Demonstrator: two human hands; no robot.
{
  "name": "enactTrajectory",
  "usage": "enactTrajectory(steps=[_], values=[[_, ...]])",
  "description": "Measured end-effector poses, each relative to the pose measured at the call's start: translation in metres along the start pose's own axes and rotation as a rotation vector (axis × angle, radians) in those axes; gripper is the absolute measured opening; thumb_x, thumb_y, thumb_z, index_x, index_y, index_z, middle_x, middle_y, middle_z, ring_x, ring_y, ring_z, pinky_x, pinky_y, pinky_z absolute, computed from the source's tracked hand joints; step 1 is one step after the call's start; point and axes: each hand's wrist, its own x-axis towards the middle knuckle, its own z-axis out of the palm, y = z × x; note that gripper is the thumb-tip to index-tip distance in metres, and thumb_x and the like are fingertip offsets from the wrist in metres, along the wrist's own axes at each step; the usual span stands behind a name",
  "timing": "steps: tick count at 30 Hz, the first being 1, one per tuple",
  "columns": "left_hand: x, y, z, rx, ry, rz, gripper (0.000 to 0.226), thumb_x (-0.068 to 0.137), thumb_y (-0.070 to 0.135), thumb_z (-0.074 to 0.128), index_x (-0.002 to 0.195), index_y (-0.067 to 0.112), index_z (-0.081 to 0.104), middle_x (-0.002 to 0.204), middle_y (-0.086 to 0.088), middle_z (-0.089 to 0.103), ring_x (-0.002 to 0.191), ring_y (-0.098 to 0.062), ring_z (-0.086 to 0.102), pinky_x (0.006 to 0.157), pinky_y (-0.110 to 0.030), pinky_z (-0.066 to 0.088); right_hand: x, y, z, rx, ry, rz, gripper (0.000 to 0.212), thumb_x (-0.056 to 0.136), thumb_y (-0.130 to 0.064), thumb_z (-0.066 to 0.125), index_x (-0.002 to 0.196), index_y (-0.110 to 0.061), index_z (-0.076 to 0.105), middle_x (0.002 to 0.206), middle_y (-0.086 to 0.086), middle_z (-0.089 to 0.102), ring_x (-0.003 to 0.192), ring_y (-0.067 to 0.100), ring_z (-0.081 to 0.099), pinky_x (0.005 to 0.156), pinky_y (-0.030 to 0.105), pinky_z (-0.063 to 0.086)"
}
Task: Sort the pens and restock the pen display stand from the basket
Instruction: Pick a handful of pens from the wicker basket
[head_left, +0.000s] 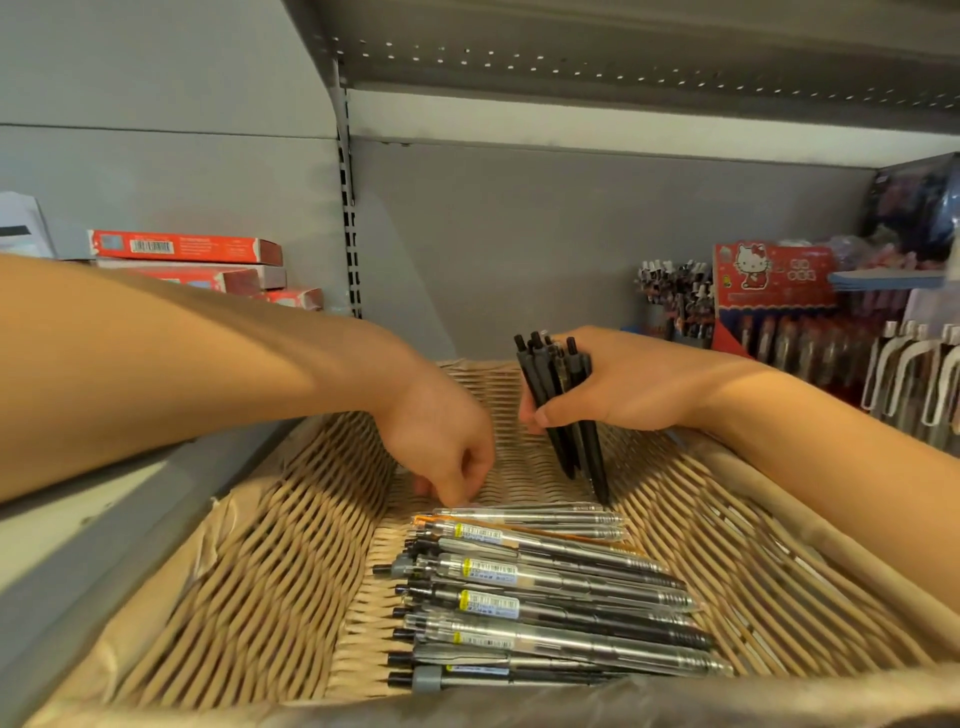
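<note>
Where the grey metal shelving unit (571, 218) forms the backdrop, a wide woven wicker basket with a tan fabric rim (249, 561) is seen filling the lower half of the view. To the right, on the shelf, a pen display stand with a red cartoon-cat header card (769, 280) is set, with rows of packaged pens hung below it and white-clipped pens just beside it. At the left, a stack of flat red cardboard boxes (187, 254) is laid on the shelf. Inside the basket, a loose pile of clear-barrelled retractable pens with yellow labels (540, 597) is spread across the floor, tips pointing right. Above the pile, a bundle of matte black pens (563, 410) is held nearly upright, points down, clenched in the right hand (623, 384), thumb pressed across the barrels. The left hand (441, 441) is lowered to the far edge of the pile, fingers curled downward; whether a pen is pinched there cannot be told.
</note>
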Motion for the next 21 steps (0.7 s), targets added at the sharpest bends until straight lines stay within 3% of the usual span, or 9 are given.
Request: enactTrajectory(steps=[4, 7, 9, 11, 13, 15, 18, 21], values=[[-0.001, 0.000, 0.000, -0.006, -0.036, 0.001, 0.026, 0.092, 0.022, 0.068, 0.117, 0.017, 0.060, 0.097, 0.000, 0.070, 0.090, -0.017, 0.064, 0.077, -0.028, 0.049, 0.004, -0.001, -0.001, -0.051, 0.003, -0.004, 0.010, 0.088, -0.028, 0.076, 0.094, -0.023, 0.070, 0.091, -0.004, 0.076, 0.085, 0.012, 0.071, 0.088, 0.036, 0.053], [-0.001, -0.003, 0.000, -0.090, -0.087, 0.026, 0.017, 0.092, 0.016, 0.066, 0.107, 0.022, 0.062, 0.070, 0.012, 0.064, 0.070, -0.009, 0.060, 0.082, -0.036, 0.054, 0.006, 0.001, 0.000, -0.031, 0.039, -0.002, 0.013, 0.086, -0.032, 0.078, 0.092, -0.030, 0.067, 0.086, -0.010, 0.073, 0.083, 0.008, 0.069, 0.080, 0.032, 0.051], [0.000, -0.005, 0.000, -0.073, -0.094, 0.024, 0.010, 0.092, 0.015, 0.064, 0.102, 0.015, 0.064, 0.062, 0.012, 0.061, 0.064, -0.006, 0.056, 0.081, -0.038, 0.054, 0.006, 0.004, -0.002, 0.001, 0.117, 0.028, 0.028, 0.083, -0.036, 0.080, 0.107, -0.031, 0.067, 0.101, -0.012, 0.072, 0.098, 0.009, 0.068, 0.089, 0.030, 0.050], [0.000, -0.004, 0.002, -0.037, -0.096, 0.014, 0.019, 0.092, 0.016, 0.063, 0.105, 0.002, 0.065, 0.068, 0.007, 0.060, 0.065, -0.007, 0.055, 0.080, -0.037, 0.054, 0.006, 0.005, -0.004, 0.002, 0.176, 0.075, 0.054, 0.080, -0.043, 0.082, 0.127, -0.028, 0.063, 0.123, -0.010, 0.067, 0.116, 0.013, 0.061, 0.104, 0.035, 0.046], [0.000, -0.005, 0.001, -0.102, -0.074, -0.008, 0.020, 0.093, 0.017, 0.062, 0.104, 0.001, 0.065, 0.071, 0.005, 0.063, 0.065, -0.007, 0.057, 0.073, -0.033, 0.052, 0.005, 0.005, -0.004, 0.009, 0.184, 0.087, 0.058, 0.078, -0.047, 0.081, 0.129, -0.028, 0.062, 0.127, -0.010, 0.065, 0.120, 0.014, 0.058, 0.106, 0.036, 0.043], [0.000, -0.007, -0.003, -0.214, 0.036, -0.027, 0.011, 0.095, 0.018, 0.061, 0.098, 0.009, 0.065, 0.071, 0.007, 0.065, 0.061, -0.006, 0.058, 0.067, -0.028, 0.051, 0.004, 0.005, -0.003, 0.029, 0.178, 0.074, 0.045, 0.080, -0.044, 0.081, 0.120, -0.030, 0.066, 0.119, -0.012, 0.069, 0.115, 0.011, 0.060, 0.102, 0.033, 0.043], [0.001, -0.012, -0.013, -0.216, 0.325, -0.003, 0.017, 0.094, 0.032, 0.064, 0.096, 0.016, 0.069, 0.071, 0.009, 0.066, 0.061, -0.006, 0.058, 0.061, -0.021, 0.049, 0.003, 0.005, -0.002, 0.088, 0.182, 0.033, 0.018, 0.085, -0.033, 0.079, 0.100, -0.031, 0.069, 0.098, -0.012, 0.075, 0.099, 0.006, 0.066, 0.092, 0.029, 0.046], [0.001, -0.011, -0.019, -0.319, 0.487, 0.065, 0.023, 0.089, 0.041, 0.068, 0.100, 0.022, 0.074, 0.077, 0.009, 0.070, 0.064, -0.001, 0.060, 0.064, -0.018, 0.050, 0.004, 0.003, 0.000, 0.099, 0.155, -0.006, 0.017, 0.089, -0.025, 0.075, 0.104, -0.031, 0.069, 0.098, -0.010, 0.076, 0.094, 0.005, 0.069, 0.090, 0.028, 0.049]])
